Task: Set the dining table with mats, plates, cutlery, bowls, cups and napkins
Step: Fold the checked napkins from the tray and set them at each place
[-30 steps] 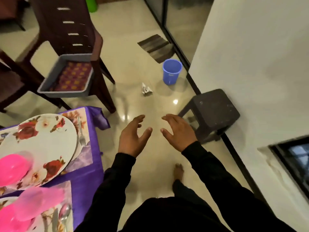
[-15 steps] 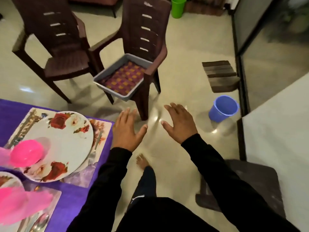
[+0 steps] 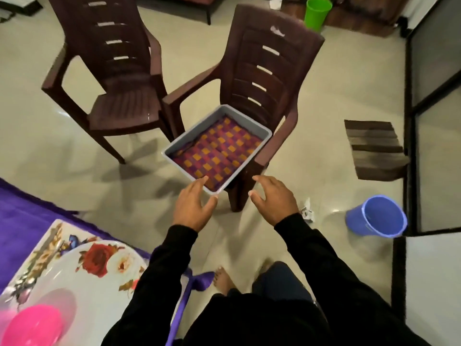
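A grey tray (image 3: 259,143) lined with checked cloth (image 3: 217,151) sits on the seat of the nearer chair (image 3: 272,71), at twelve o'clock from the person, likely parked there as a supply bin beside the desk (image 3: 30,208). Both hands, left hand (image 3: 193,208) and right hand (image 3: 273,199), reach toward its near corner, fingers spread and holding nothing. At eight o'clock, a floral plate (image 3: 99,268) and pink bowl (image 3: 32,325) are already laid.

A grey tray (image 3: 262,136) sits on a brown chair (image 3: 264,78), lined with purple-and-orange checked mats (image 3: 219,151). On the surface — a floral plate (image 3: 99,278), flat, carrying a pink bowl (image 3: 32,325).
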